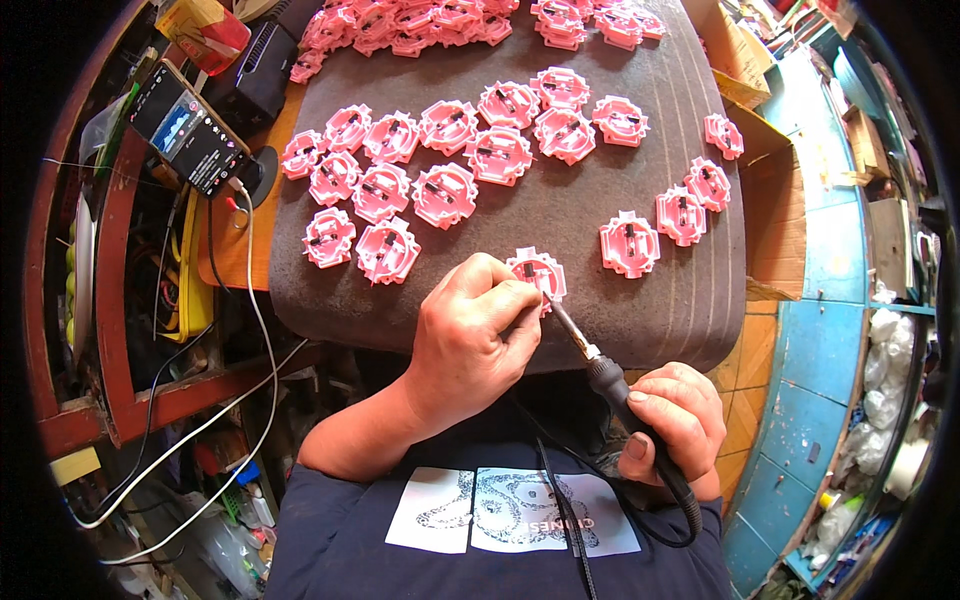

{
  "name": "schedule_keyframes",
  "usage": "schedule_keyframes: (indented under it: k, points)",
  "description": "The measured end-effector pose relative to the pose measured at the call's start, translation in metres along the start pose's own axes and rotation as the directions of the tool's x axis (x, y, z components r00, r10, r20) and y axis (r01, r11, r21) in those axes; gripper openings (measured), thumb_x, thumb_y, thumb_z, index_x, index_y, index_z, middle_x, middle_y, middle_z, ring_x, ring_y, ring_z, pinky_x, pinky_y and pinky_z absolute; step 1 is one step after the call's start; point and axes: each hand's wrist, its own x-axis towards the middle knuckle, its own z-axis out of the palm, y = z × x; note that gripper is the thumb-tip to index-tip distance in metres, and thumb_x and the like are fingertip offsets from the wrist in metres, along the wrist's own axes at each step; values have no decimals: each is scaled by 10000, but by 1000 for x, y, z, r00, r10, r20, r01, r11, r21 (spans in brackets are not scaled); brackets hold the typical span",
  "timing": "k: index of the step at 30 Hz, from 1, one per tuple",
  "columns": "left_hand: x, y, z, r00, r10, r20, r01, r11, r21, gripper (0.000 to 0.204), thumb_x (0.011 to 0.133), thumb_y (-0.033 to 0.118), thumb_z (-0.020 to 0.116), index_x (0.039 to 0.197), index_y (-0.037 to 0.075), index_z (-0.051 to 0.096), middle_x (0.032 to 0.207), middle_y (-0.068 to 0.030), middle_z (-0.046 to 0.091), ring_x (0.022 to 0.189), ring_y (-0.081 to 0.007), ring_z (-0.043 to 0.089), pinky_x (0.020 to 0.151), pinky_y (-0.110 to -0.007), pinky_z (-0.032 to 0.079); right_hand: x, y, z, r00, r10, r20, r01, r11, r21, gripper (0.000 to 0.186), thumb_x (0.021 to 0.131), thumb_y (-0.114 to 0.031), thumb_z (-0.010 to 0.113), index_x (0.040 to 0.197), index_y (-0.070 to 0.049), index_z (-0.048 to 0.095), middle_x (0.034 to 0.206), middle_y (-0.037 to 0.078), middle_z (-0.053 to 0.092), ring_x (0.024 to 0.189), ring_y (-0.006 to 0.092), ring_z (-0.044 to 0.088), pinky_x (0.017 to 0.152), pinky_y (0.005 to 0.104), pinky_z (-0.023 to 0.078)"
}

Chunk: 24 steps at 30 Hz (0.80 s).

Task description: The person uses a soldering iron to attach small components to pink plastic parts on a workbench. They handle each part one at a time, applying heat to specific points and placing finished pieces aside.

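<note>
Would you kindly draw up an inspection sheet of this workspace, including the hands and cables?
Surface: dark mat, covered with pink parts at the far edge.
Job's things: near pink part under the soldering iron; other pink parts spread out and heaped beyond.
Clutter: phone on a stand, red-and-yellow packet behind.
Hands: left hand at the near pink part, grip unclear; right hand holds the iron's handle.
Cables: white cable from the phone; black cord from the iron.
Surroundings: cardboard box, blue panels at right.
</note>
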Motion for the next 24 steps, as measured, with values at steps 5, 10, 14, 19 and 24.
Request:
schedule_keyframes:
  k: [5, 10, 14, 19, 24]
  points:
    - [0, 0, 1, 1000, 4, -12, -4, 1000, 5, 152, 804, -58, 793, 929, 16, 747, 874, -108, 656, 762, -241, 687, 686, -340, 550, -3, -1, 1, 999, 6, -52, -7, 1000, -6, 312, 971, -221, 715, 1138, 35, 657, 884, 156, 699, 686, 291, 674, 633, 397, 560]
    - [1, 1, 0, 1000, 10, -14, -10, 1000, 8, 156, 800, -53, 796, 930, 16, 746, 873, -108, 651, 761, -244, 684, 684, -340, 546, -9, 4, 1, 989, 51, -142, -43, 997, 59, 450, 1010, -348, 731, 1230, 32, 637, 991, 199, 694, 756, 303, 689, 670, 405, 569]
    - [0, 0, 0, 1000, 1, -15, 0, 1000, 8, 156, 799, -53, 797, 929, 15, 745, 876, -110, 652, 765, -248, 687, 686, -341, 547, -6, 5, 16, 968, 94, -233, -68, 991, 118, 482, 1006, -296, 758, 1340, 10, 592, 1049, 218, 706, 833, 299, 712, 699, 417, 588]
    - [-2, -2, 0, 1000, 1, -13, -1, 1000, 14, 152, 801, -50, 799, 928, 13, 743, 887, -113, 657, 770, -253, 691, 691, -347, 553, -3, 18, 26, 991, 79, -111, -68, 993, 100, 354, 931, -23, 769, 1257, 13, 636, 949, 179, 737, 764, 278, 725, 679, 396, 600]
    - [0, 1, 3, 1000, -14, -24, 14, 1000, -19, 133, 807, 10, 792, 920, 50, 733, 880, -112, 632, 789, -321, 661, 710, -423, 536, 17, 32, 53, 994, 73, -80, -70, 997, 37, 443, 858, 23, 779, 1267, 4, 609, 1125, 274, 722, 857, 400, 736, 746, 444, 604]
